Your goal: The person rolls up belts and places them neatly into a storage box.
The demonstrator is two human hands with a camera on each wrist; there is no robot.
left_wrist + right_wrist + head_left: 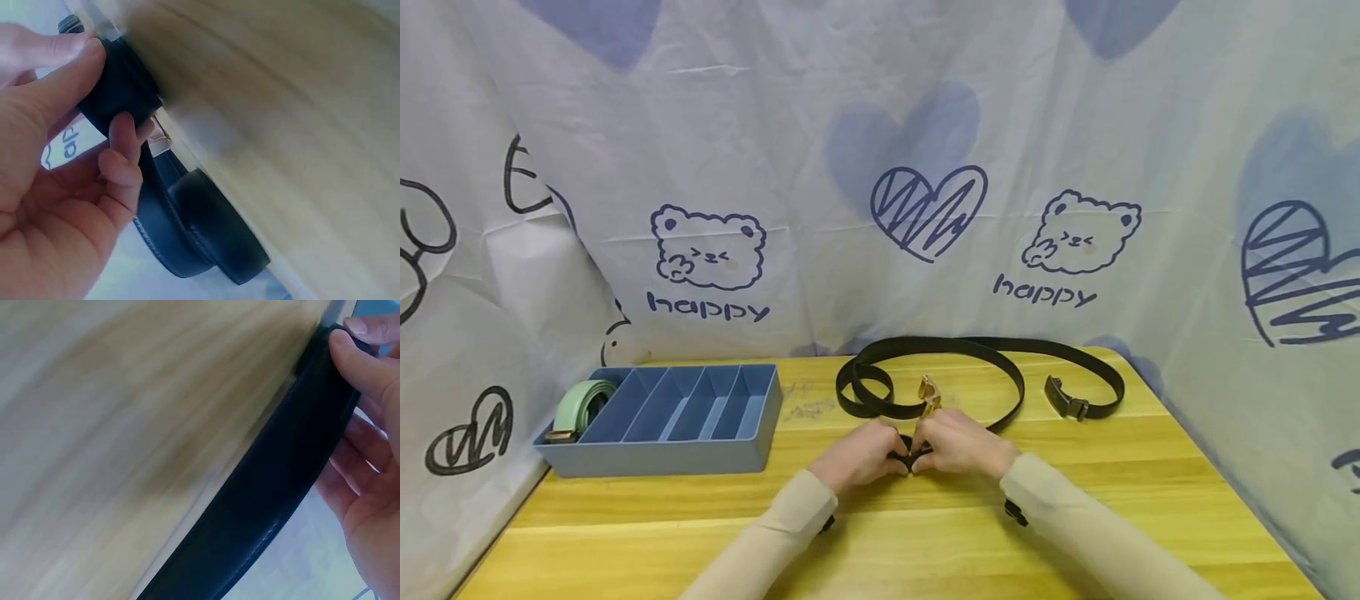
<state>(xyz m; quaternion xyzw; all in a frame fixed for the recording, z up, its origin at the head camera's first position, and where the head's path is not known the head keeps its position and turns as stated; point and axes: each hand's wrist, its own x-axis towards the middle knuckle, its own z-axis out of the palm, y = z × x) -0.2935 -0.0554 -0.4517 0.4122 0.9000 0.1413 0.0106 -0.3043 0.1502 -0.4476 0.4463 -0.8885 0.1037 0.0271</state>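
A black belt strap [904, 343] curves in loops over the tabletop, and part of it is held between two hands at the middle front. My left hand [867, 454] pinches a short bent piece of the black strap [119, 94] between thumb and fingers. Beside it, my right hand [964, 443] pinches the strap [269, 469] at the bend, fingertips close to the left ones. Just behind the right hand stands a gold buckle [929, 393]. A dark buckle [1066, 402] lies at the right on a black strap. The hands partly cover the held piece.
At the left stands a blue-grey divided tray [655, 458]; a rolled light green belt [578, 404] sits in its leftmost compartment. The wooden table [925, 550] meets a printed white cloth [820, 250] at the back and sides.
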